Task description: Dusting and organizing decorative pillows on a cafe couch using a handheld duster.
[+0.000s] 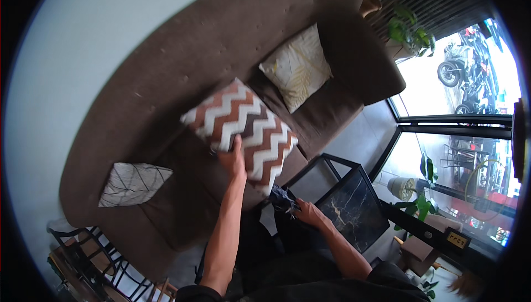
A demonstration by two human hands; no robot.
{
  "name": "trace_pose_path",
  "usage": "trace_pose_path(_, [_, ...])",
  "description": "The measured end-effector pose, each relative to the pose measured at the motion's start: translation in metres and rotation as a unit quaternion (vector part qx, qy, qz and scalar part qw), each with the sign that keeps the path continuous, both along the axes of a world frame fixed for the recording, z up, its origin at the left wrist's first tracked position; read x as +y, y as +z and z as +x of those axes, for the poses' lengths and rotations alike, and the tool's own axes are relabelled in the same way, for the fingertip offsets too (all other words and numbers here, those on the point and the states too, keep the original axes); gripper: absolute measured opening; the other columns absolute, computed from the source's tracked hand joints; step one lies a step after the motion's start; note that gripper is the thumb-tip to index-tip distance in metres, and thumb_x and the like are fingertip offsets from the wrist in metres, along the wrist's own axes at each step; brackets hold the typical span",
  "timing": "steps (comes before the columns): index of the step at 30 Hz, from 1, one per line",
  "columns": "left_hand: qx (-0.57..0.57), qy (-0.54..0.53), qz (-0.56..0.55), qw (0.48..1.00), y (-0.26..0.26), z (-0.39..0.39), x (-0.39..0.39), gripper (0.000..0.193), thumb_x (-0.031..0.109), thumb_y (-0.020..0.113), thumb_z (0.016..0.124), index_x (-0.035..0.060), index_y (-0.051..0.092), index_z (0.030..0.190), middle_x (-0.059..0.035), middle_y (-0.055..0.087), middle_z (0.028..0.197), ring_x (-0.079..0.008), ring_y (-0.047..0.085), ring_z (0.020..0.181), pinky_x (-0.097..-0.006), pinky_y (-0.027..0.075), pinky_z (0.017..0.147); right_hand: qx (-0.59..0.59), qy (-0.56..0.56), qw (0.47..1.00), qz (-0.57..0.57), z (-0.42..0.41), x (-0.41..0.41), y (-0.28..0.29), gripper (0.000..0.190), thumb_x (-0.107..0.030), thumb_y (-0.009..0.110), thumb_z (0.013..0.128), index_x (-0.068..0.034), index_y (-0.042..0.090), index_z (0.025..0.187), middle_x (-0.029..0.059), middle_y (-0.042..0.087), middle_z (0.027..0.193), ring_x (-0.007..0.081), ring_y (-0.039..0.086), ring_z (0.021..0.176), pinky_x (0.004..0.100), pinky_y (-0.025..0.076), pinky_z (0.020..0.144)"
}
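My left hand (233, 157) grips the near-left edge of a zigzag-patterned cushion (253, 136) in rust, white and dark brown, its thumb on top and its other fingers hidden. The cushion is over the middle of a brown sofa (199, 53). Closed around a bunched dark cloth (283, 199), my right hand (309, 213) is just beyond the cushion's near corner. A pale leaf-print cushion (300, 67) leans at the sofa's right end. Towards the left end lies a white cushion with dark lines (133, 183).
A side table with a black marbled top (350, 208) stands close to my right arm. Glass doors with a black frame (452, 121) and potted plants (404, 188) are at the right. Black metal chairs (99, 248) stand at the lower left.
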State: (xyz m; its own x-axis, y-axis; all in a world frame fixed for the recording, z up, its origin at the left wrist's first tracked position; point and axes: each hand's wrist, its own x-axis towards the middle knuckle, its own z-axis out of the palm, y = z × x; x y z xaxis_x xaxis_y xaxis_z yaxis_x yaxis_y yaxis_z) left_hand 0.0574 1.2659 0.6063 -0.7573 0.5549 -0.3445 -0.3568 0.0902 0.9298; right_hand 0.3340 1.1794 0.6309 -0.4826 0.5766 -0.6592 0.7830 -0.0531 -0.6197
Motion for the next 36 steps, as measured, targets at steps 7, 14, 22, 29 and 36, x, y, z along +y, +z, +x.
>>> trace_pose_path(7, [-0.016,0.007,-0.047,0.999,0.122,-0.077,-0.169,0.054,0.024,0.067,0.083,-0.0065,0.047,0.122,-0.0119,0.051,0.123,-0.0213,0.049,0.110,-0.0319,0.037,0.095,-0.098,0.010,0.994,0.042,0.002,-0.030,0.074,0.034,-0.029,0.059,0.077,0.000,0.058,0.096,0.0248,0.062,0.083,0.0388,0.061,0.083,0.0447,0.048,0.071])
trace_pose_path(14, [0.056,0.056,-0.099,0.992,0.094,-0.115,-0.239,0.058,0.036,0.063,0.085,-0.0094,0.049,0.118,-0.0136,0.054,0.118,-0.0200,0.052,0.105,-0.0308,0.040,0.090,-0.134,-0.032,0.987,0.088,0.019,-0.028,0.143,0.038,-0.032,0.059,0.077,-0.001,0.059,0.098,0.0240,0.062,0.089,0.0379,0.060,0.091,0.0442,0.047,0.077])
trace_pose_path(22, [-0.102,0.025,-0.040,0.994,0.113,-0.101,-0.197,0.076,0.056,0.058,0.081,-0.0101,0.049,0.117,-0.0153,0.056,0.114,-0.0238,0.057,0.096,-0.0358,0.046,0.082,-0.097,-0.176,0.958,0.204,0.046,-0.040,0.192,0.030,-0.025,0.062,0.078,0.003,0.055,0.086,0.0259,0.059,0.079,0.0412,0.058,0.079,0.0444,0.043,0.065])
trace_pose_path(29, [-0.022,-0.036,-0.063,0.997,0.120,-0.071,-0.111,0.075,0.054,0.055,0.084,-0.0127,0.049,0.116,-0.0163,0.055,0.115,-0.0206,0.053,0.101,-0.0317,0.042,0.087,-0.105,-0.263,0.926,0.250,0.049,-0.023,0.222,0.037,-0.032,0.057,0.086,0.005,0.054,0.087,0.0268,0.056,0.070,0.0429,0.057,0.069,0.0438,0.041,0.058])
trace_pose_path(36, [0.079,-0.081,-0.075,0.991,0.144,-0.024,-0.025,0.072,0.055,0.054,0.084,-0.0120,0.055,0.109,-0.0171,0.058,0.111,-0.0214,0.055,0.100,-0.0322,0.042,0.086,-0.029,-0.305,0.908,0.286,0.067,0.042,0.206,0.034,-0.029,0.056,0.087,0.004,0.055,0.093,0.0231,0.059,0.074,0.0392,0.057,0.069,0.0415,0.042,0.061])
